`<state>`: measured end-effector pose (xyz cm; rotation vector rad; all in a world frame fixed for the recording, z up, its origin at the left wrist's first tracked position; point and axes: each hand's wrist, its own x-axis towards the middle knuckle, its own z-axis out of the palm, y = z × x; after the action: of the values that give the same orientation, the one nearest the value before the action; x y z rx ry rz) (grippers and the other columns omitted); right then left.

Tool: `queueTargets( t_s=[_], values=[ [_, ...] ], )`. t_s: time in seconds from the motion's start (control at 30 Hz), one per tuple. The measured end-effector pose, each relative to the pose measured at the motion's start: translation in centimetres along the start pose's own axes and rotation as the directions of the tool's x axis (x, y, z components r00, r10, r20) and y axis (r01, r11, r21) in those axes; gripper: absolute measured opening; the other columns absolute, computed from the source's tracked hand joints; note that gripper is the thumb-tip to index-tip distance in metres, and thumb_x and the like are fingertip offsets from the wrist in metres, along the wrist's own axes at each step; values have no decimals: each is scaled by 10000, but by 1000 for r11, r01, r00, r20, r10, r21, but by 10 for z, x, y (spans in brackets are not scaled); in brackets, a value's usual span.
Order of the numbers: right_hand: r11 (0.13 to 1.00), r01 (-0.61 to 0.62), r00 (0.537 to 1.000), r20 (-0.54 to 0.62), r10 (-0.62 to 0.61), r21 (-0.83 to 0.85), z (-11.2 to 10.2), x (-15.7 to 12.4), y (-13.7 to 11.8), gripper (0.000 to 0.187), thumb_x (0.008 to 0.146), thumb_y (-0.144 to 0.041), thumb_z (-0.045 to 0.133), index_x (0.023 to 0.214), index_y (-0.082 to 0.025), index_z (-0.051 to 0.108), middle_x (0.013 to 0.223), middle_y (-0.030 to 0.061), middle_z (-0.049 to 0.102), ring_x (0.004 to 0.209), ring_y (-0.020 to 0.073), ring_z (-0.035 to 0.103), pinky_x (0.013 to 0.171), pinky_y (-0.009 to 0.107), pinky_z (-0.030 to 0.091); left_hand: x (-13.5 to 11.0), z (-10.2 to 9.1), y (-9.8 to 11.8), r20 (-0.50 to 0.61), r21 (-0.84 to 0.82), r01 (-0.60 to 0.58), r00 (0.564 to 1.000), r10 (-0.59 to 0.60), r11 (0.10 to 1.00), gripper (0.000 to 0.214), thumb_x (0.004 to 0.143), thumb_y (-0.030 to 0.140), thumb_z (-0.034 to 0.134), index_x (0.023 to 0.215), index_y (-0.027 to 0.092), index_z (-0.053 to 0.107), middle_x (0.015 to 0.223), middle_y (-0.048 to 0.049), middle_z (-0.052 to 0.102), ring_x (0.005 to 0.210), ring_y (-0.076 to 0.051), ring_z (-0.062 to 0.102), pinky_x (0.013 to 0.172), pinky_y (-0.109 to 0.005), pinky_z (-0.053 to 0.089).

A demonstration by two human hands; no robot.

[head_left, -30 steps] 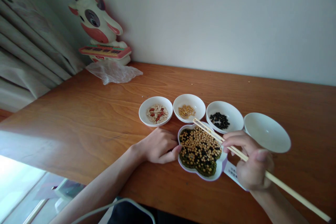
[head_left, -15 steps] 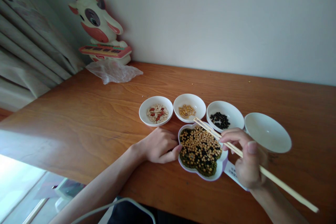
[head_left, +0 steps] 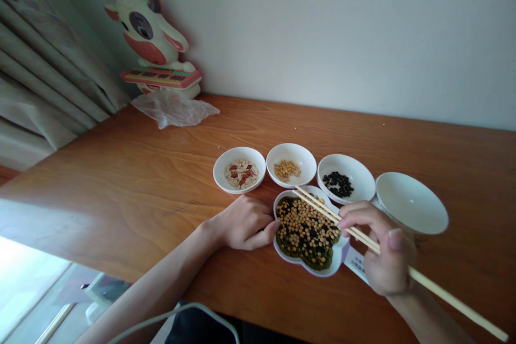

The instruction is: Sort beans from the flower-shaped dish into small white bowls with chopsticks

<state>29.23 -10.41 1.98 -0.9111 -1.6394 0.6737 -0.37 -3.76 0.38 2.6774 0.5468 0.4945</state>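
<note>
My right hand [head_left: 387,247] is closed around a pair of wooden chopsticks [head_left: 439,290]. Their tips are slightly apart over the upper edge of a flower-shaped dish [head_left: 332,266], white inside with a lilac outside. In the dish, tan round beans [head_left: 304,220] lie mixed with dark and green grains. My left hand [head_left: 248,223] rests on the table with curled fingers, thumb and fingertips at the dish's left rim. Behind stand white bowls: one with peanuts and red pieces [head_left: 242,174], one with yellow kernels [head_left: 287,170], one with black beans [head_left: 338,185].
A bare white bowl [head_left: 411,204] sits at the right end of the row. Under my right hand lies a printed label [head_left: 357,264]. At the back left are a cow-shaped toy keyboard [head_left: 161,76] and a clear plastic bag [head_left: 173,110]. A cable [head_left: 193,306] crosses below the table edge.
My right hand and the chopsticks have shifted slightly right and down. The chopstick tips, close together before, are now spread a little. My left hand and the bowls stay put.
</note>
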Motion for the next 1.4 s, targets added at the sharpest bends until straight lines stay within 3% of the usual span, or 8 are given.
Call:
queueTargets(
  t_s=[0.13,0.23,0.53,0.83,1.03,1.27,1.4],
  values=[
    [1000,-1,977,215,-1,11,-3,2,0,479,1141,-481,349,995,-238,736,913,61,720,754,205,660,645,345,486,-1,1,-1,10,6,14,1000,-14,1000,538,1156,330,345,689,194,575,690,-72,671,592,-172,583,586,-342,400],
    [999,-15,957,288,23,-29,-3,4,-1,436,1146,-449,359,1021,-240,720,936,57,733,822,212,697,710,348,507,-2,2,-2,15,10,21,1000,-21,1000,527,1151,327,360,689,192,576,692,-71,672,595,-171,583,590,-347,393],
    [992,-80,943,316,106,-93,-2,9,-10,461,1148,-493,346,986,-232,690,912,41,711,753,178,651,676,325,486,-2,2,-2,10,13,19,1000,-19,1000,530,1150,338,361,687,194,574,690,-71,669,595,-171,579,588,-353,387],
    [998,-21,950,308,40,-67,-3,7,-5,410,1151,-409,356,1005,-243,702,935,40,736,826,190,702,726,330,508,-3,3,-2,14,15,25,1000,-25,1000,524,1150,345,370,695,193,580,692,-70,667,598,-168,569,598,-337,388],
    [999,27,969,247,-15,-44,-4,5,-1,470,1154,-438,325,1010,-237,725,919,57,732,834,207,709,711,340,522,-4,3,-3,14,16,24,1000,-24,1000,521,1150,342,372,693,194,575,693,-72,668,602,-168,574,602,-336,388],
    [983,171,985,7,-171,-60,-3,2,7,569,1143,-497,304,984,-228,779,919,73,735,820,230,697,678,364,528,-3,2,-3,13,20,17,1000,-17,1000,530,1150,343,368,684,197,574,684,-69,671,590,-170,575,590,-354,377],
    [987,128,990,-54,-134,-93,-3,2,7,601,1150,-491,270,975,-231,783,892,71,709,849,240,698,682,373,518,-3,3,-3,6,19,16,1000,-16,1000,534,1151,353,372,682,198,574,682,-67,666,589,-170,574,585,-354,373]
  ],
)
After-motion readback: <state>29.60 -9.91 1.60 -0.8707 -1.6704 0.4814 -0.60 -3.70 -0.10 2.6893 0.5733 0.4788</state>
